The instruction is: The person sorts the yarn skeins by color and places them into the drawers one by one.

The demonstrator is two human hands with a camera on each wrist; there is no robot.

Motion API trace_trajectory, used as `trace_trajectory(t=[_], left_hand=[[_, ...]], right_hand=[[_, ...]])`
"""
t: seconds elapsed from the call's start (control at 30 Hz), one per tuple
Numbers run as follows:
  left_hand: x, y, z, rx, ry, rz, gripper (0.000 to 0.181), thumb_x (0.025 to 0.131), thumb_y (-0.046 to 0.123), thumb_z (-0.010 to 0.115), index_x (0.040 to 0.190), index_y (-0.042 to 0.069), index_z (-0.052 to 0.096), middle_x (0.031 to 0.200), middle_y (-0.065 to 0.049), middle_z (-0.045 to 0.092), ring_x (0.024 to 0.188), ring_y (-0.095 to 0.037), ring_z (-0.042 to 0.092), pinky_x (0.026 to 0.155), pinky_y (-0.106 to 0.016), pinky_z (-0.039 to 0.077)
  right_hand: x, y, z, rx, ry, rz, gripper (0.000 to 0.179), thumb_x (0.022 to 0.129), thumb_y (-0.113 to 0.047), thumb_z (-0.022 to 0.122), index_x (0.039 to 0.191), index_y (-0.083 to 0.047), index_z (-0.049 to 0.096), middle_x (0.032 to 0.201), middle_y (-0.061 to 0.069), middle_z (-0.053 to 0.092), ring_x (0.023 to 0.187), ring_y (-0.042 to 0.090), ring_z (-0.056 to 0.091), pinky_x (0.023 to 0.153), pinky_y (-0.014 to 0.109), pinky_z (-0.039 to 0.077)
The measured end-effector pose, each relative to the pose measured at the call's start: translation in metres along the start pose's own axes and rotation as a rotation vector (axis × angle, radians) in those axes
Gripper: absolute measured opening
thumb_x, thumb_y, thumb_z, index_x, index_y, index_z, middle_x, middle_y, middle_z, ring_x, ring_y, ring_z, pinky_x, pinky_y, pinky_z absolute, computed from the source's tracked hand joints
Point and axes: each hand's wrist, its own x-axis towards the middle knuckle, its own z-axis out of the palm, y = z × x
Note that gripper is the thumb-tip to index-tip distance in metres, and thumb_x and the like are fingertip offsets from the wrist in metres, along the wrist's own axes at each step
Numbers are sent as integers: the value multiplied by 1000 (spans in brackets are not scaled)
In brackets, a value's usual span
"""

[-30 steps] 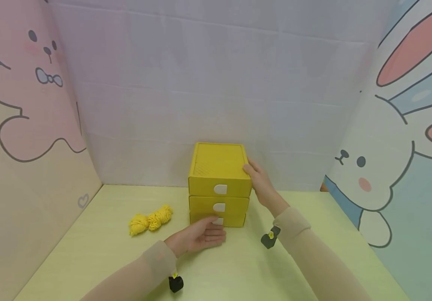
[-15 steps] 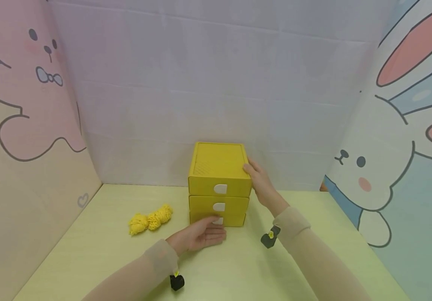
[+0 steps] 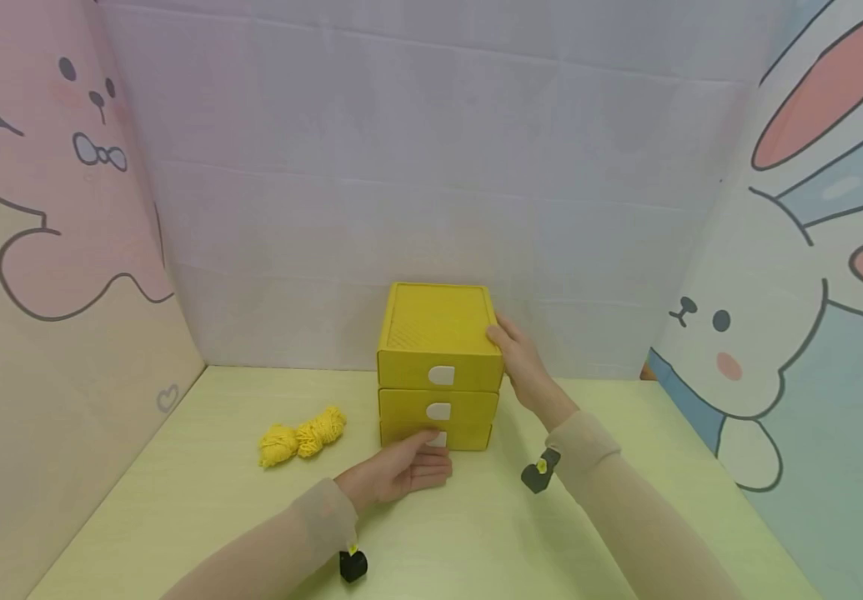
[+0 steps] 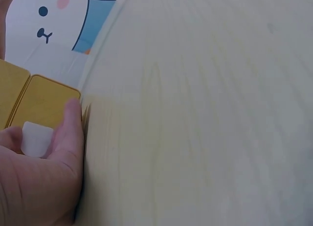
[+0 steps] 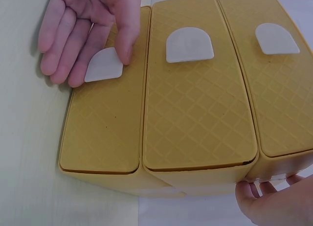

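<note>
A small yellow cabinet [image 3: 439, 317] with three stacked drawers stands upright near the back wall in the head view. Each drawer front carries a white tab handle. My left hand [image 3: 404, 471], palm turned up, is at the bottom drawer; in the right wrist view the bottom handle [image 5: 105, 65] sits between its thumb and index finger, while the other fingers extend below. My right hand [image 3: 524, 367] grips the cabinet's upper right side, thumb on the top edge. All the drawers [image 5: 195, 108] look closed.
A bundle of yellow cord [image 3: 302, 437] lies on the pale wooden table [image 3: 213, 517], left of the cabinet. White cloth [image 3: 431, 150] hangs close behind. Cartoon-printed panels [image 3: 776, 333] flank both sides.
</note>
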Motion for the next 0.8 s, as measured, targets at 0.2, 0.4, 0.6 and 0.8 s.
trace_trajectory(t=[0.2,0.4,0.6,0.8], left_hand=[[1,-2,0,17,3,12,66,112,40,54,142,-18,52,137,-32,64,132,-42,63,108,-46,54],[-2,-4,1,36,-9,13,65,111,40,56,140,-18,53,134,-31,66,127,-41,67,106,-45,56],[-12,-7,5,53,-23,12,64,111,39,55,140,-19,53,132,-31,66,127,-42,66,106,-46,56],[-21,-11,6,55,-18,8,65,112,39,55,140,-19,53,131,-31,67,126,-42,67,106,-46,56]], right_hand=[[0,-1,1,-11,8,8,65,114,-34,46,172,-19,19,176,9,22,158,34,32,128,52,29],[1,-1,0,-10,10,-1,64,114,-35,45,172,-20,21,176,8,24,156,34,34,127,53,30],[1,0,-1,-17,18,-2,64,113,-36,47,171,-22,23,176,6,26,157,33,33,127,55,29],[0,0,1,-8,13,-6,64,113,-35,47,171,-21,25,175,6,27,156,32,35,126,52,32]])
